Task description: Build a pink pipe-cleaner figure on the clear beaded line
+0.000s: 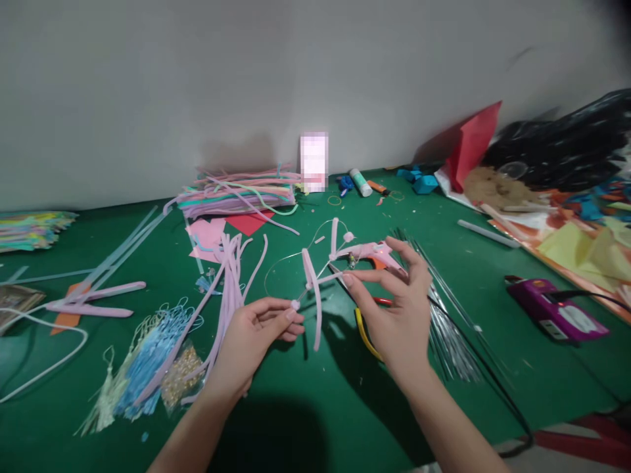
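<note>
My left hand (pixel 256 332) pinches the end of a thin wire frame (pixel 315 279) wrapped with pale pink pipe cleaners, held just above the green table (pixel 315 394). My right hand (pixel 399 302) has its fingers spread, with thumb and forefinger closing on a pink arm of the same frame near its middle. Behind the right fingers lies a pink glue gun (pixel 367 253). A yellow-handled tool (pixel 365 332) lies partly hidden under the right hand.
Loose pink pipe cleaners (pixel 227 282), blue tassels (pixel 148 355) and a bag of beads (pixel 180 381) lie to the left. A pipe cleaner stack (pixel 236 194) sits by the wall. Silver wires (pixel 444 322), a purple box (pixel 555 309) and coloured paper (pixel 582 246) lie right.
</note>
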Available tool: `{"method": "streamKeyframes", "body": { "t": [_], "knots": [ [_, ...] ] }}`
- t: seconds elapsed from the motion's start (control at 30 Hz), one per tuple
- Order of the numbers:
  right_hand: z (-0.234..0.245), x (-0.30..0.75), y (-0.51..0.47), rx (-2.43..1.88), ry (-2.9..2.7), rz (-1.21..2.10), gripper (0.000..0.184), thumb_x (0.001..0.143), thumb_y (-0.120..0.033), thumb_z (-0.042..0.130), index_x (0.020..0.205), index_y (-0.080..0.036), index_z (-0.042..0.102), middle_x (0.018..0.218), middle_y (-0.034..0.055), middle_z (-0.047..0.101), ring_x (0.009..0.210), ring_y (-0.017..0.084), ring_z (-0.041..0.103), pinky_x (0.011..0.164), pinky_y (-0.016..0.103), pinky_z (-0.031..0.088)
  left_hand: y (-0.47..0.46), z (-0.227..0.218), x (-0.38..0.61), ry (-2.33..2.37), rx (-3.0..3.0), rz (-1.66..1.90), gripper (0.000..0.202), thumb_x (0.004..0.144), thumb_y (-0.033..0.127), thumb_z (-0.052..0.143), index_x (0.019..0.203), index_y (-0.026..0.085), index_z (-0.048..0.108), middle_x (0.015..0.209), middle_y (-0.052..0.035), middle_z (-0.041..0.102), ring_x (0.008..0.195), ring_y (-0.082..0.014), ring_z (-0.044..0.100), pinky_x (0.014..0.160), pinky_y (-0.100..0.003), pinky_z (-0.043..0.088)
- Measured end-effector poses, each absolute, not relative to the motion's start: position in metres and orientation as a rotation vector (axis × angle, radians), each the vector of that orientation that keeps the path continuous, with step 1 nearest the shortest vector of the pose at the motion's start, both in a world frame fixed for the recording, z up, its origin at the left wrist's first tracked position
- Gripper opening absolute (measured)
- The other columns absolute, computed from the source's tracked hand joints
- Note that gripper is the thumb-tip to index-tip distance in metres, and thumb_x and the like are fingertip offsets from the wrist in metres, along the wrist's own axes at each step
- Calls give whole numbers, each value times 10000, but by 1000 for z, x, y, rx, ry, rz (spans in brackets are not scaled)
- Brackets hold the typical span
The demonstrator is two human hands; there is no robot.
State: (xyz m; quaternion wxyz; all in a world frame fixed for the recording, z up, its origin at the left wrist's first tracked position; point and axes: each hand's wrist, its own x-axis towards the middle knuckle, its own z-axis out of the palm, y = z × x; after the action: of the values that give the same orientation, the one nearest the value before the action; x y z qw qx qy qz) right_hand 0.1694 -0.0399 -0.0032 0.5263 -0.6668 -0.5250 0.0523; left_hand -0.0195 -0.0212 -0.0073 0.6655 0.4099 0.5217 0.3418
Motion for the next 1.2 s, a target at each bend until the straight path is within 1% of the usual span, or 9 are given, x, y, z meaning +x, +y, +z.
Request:
{"method": "streamKeyframes", "body": {
  "t": [0.13, 0.23, 0.33, 0.47, 0.57, 0.67, 0.77, 0.9, 1.2],
  "knots": [
    [1, 179, -49, -1606, -1094, 214, 109, 765, -353, 717, 736, -248, 720, 1297, 64, 515, 1235, 291, 476, 981, 516, 398, -19, -7, -20, 1221, 978, 842, 269, 726, 326, 766, 897, 136, 684, 795, -68, 764, 751, -182, 729, 690, -251, 591],
    [0, 182, -52, -1560, -1015, 276, 161, 742, -343, 738, 676, -217, 663, 1239, 68, 545, 1239, 273, 480, 1001, 483, 381, -21, -10, -19, 1320, 1100, 938, 361, 724, 351, 761, 1015, 158, 671, 831, -58, 765, 804, -201, 730, 750, -289, 596],
    [-2, 178, -54, -1502, -991, 463, 269, 759, -386, 714, 620, -197, 584, 1154, 73, 580, 1169, 258, 528, 890, 401, 452, -24, -11, -18, 1468, 1238, 1082, 499, 720, 339, 763, 1176, 206, 609, 839, -30, 765, 830, -206, 729, 811, -322, 587],
    [-2, 161, -57, -1426, -1014, 929, 305, 855, -500, 571, 803, -203, 615, 903, 60, 662, 824, 185, 627, 690, 310, 493, -28, -6, -17, 1517, 1306, 1156, 762, 737, 306, 754, 1400, 270, 379, 843, -11, 761, 846, -215, 732, 834, -335, 580],
    [-5, 149, -57, -1333, -876, 1128, 306, 835, -501, 610, 913, -206, 574, 792, 31, 684, 754, 167, 643, 670, 281, 498, -28, -1, -17, 1511, 1245, 1124, 918, 716, 291, 779, 1458, 271, 239, 825, -8, 758, 835, -219, 736, 848, -326, 574],
    [-8, 146, -54, -1296, -769, 1132, 287, 826, -467, 642, 925, -210, 561, 730, 13, 688, 737, 162, 656, 678, 277, 501, -27, 2, -15, 1483, 1176, 1133, 926, 681, 288, 806, 1443, 259, 279, 804, -5, 756, 808, -226, 740, 831, -317, 580],
    [-8, 148, -50, -1281, -778, 1084, 269, 822, -438, 657, 959, -211, 613, 728, 10, 695, 731, 163, 665, 691, 286, 508, -28, 3, -13, 1444, 1149, 1100, 953, 662, 282, 820, 1448, 260, 281, 777, 2, 755, 813, -223, 738, 818, -307, 584],
    [-6, 155, -46, -1319, -823, 1002, 233, 818, -434, 656, 855, -208, 695, 800, 31, 720, 730, 167, 666, 719, 305, 516, -29, 4, -12, 1353, 1103, 992, 979, 669, 305, 812, 1461, 234, 241, 763, -5, 753, 800, -221, 736, 792, -327, 595],
    [-8, 164, -44, -1340, -876, 1083, 240, 788, -442, 681, 844, -212, 723, 733, 35, 723, 713, 189, 671, 714, 333, 522, -25, 4, -14, 1226, 1009, 896, 816, 704, 347, 780, 1384, 178, 361, 826, -55, 749, 735, -220, 737, 687, -304, 603]
  ]
}}
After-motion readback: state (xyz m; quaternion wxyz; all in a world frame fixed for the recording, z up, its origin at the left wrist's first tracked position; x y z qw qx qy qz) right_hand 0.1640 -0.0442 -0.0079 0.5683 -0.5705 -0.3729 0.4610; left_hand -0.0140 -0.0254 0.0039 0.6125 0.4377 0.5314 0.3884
